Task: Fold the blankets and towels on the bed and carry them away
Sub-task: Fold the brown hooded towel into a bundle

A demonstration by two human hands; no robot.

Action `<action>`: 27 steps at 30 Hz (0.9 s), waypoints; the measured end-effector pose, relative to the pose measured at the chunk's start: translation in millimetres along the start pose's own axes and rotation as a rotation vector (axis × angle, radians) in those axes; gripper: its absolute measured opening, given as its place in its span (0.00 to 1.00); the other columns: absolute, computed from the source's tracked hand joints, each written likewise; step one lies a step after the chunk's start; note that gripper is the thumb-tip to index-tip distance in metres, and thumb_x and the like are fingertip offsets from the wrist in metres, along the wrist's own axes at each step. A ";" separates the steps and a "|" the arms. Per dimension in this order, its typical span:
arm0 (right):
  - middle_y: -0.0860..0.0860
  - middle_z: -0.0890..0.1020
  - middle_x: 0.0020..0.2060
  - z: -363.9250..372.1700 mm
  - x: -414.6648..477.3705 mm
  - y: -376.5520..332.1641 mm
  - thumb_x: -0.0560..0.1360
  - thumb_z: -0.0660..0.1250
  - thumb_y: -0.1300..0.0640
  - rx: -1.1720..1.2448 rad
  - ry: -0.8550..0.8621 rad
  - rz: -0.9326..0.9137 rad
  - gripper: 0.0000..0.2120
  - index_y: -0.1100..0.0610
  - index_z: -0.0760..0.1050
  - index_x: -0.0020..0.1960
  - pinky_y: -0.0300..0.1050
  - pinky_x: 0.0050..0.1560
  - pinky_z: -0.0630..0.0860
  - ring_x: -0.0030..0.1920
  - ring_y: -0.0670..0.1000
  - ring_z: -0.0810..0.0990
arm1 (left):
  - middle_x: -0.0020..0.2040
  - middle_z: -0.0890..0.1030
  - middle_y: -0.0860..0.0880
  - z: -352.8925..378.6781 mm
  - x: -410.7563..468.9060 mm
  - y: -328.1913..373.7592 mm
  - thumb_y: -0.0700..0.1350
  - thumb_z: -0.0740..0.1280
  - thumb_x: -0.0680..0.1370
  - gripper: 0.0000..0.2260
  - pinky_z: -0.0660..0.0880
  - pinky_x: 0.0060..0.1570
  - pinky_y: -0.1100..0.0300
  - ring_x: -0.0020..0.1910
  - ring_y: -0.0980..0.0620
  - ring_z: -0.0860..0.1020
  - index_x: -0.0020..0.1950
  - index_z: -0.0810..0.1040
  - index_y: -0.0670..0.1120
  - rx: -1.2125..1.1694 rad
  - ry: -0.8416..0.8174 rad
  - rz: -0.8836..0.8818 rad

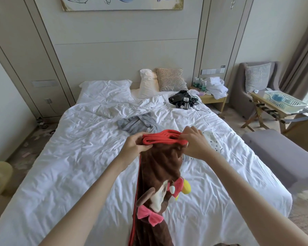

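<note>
Item one: brown blanket (160, 167), plush, red-backed, with a cartoon monkey appliqué and pink bow. I see it held up over the foot half of the bed (78, 157), gathered along its red top edge and hanging down toward me in a narrow column.

Grip: left hand (132, 148) pinched closed on the left end of the bunched red hem; right hand (194, 144) closed on the right end, fingers curled over the folds. Both have cloth in them, nothing else.

Handling, by my reading: soft, limp, moderately light; fleece should not slip, but the stuffed appliqué adds bulk low down and may swing. Best held at the top corners, as now.

Item two: grey blanket (137, 123), crumpled mid-bed, unfolded.

Item three: spotted white cloth (210, 139), just behind the right hand, mostly covered; I cannot tell its type.

Item four: dark bag with cables (183, 100), near the pillows (149, 82).

Not visible: the brown blanket's lower end, cut off at the bottom of the frame, and its full width.
</note>
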State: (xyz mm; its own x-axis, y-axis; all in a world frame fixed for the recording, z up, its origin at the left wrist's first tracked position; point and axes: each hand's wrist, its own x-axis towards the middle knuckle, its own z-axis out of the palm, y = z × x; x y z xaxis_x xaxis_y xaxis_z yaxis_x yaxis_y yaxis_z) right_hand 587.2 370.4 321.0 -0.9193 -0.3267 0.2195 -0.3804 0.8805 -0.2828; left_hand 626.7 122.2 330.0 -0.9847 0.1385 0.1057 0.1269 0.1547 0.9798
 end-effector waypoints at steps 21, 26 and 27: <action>0.59 0.80 0.44 -133.5 -137.6 -72.4 0.69 0.75 0.62 1.376 0.218 0.175 0.16 0.67 0.78 0.55 0.50 0.52 0.74 0.46 0.56 0.79 | 0.58 0.80 0.46 30.7 -134.7 130.4 0.41 0.64 0.81 0.10 0.73 0.63 0.58 0.60 0.48 0.78 0.62 0.76 0.42 0.290 0.332 0.245; 0.56 0.85 0.42 -144.9 -156.3 -73.2 0.68 0.74 0.62 1.350 0.111 0.151 0.10 0.60 0.82 0.50 0.41 0.44 0.79 0.44 0.53 0.84 | 0.59 0.81 0.47 30.3 -146.3 128.7 0.43 0.64 0.82 0.11 0.73 0.65 0.54 0.61 0.49 0.77 0.64 0.77 0.44 0.266 0.289 0.143; 0.56 0.85 0.43 -151.7 -157.0 -74.4 0.68 0.74 0.62 1.384 0.118 0.137 0.10 0.60 0.82 0.50 0.39 0.43 0.81 0.44 0.53 0.84 | 0.59 0.81 0.48 29.2 -145.9 134.8 0.45 0.64 0.82 0.11 0.73 0.65 0.55 0.61 0.50 0.77 0.63 0.77 0.46 0.268 0.290 0.155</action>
State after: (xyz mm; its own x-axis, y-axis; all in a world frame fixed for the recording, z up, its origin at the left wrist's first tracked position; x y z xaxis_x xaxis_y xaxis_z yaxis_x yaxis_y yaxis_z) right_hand 775.2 408.3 449.2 -0.9694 -0.1752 0.1716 -0.1419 -0.1702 -0.9751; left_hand 791.0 151.4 441.6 -0.9395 -0.0952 0.3290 0.2647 0.4077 0.8739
